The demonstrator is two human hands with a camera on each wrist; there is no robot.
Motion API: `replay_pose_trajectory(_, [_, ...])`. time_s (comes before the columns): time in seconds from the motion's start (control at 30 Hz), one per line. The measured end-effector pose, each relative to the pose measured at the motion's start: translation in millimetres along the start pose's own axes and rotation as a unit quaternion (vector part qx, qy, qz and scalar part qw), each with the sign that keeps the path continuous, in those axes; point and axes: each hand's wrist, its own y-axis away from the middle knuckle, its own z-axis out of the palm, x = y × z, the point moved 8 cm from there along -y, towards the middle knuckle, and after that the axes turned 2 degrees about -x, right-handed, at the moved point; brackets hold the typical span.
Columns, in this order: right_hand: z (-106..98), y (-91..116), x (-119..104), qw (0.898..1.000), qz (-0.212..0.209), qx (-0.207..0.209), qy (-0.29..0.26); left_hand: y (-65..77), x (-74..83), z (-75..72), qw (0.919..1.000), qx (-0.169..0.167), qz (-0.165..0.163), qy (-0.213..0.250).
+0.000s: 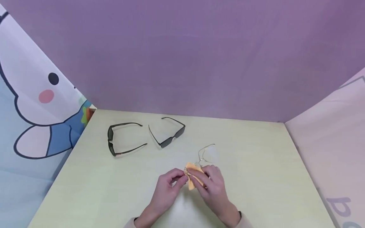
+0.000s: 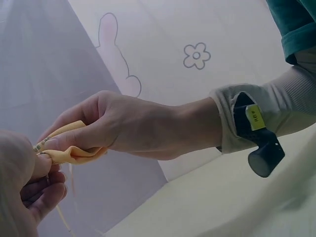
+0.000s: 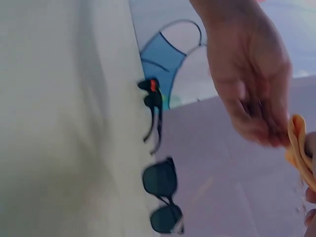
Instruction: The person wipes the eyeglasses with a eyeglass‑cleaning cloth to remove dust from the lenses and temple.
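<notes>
The left hand [image 1: 166,190] appears to pinch the wire-framed eyeglasses [image 1: 200,160], between the hands; the right hand [image 1: 212,185] grips an orange cloth [image 1: 190,165] folded against them. Excess pressure through the cloth could bend the thin frame.

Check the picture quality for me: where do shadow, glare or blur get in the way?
Head: fairly even light, no strong glare, a soft shadow on the table below the orange cloth, wire glasses faint against the pale top; left wrist: dimmer, the left hand looming soft at the left edge; right wrist: slightly blurred overall, broad soft shadows across the table.
</notes>
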Motion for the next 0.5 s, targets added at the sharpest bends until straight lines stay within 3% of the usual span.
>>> replay_pose_trajectory(0.23, [-5.9,-11.8,19.3,0.998,0.063,0.002,0.026,-4.7,6.0,-5.3,0.9998,0.017,0.013,-0.003])
replay_pose_trajectory(0.43, [2.7,-13.1,-1.4,1.0,-0.014,0.002,-0.005,-8.6,12.0,-8.3,0.9994,0.022,0.021,0.015])
replay_pose_trajectory(0.5, [1.7,-14.8,-1.6,1.0,-0.018,0.007,-0.004,-9.5,13.6,-8.2,0.9994,0.018,0.022,0.02])
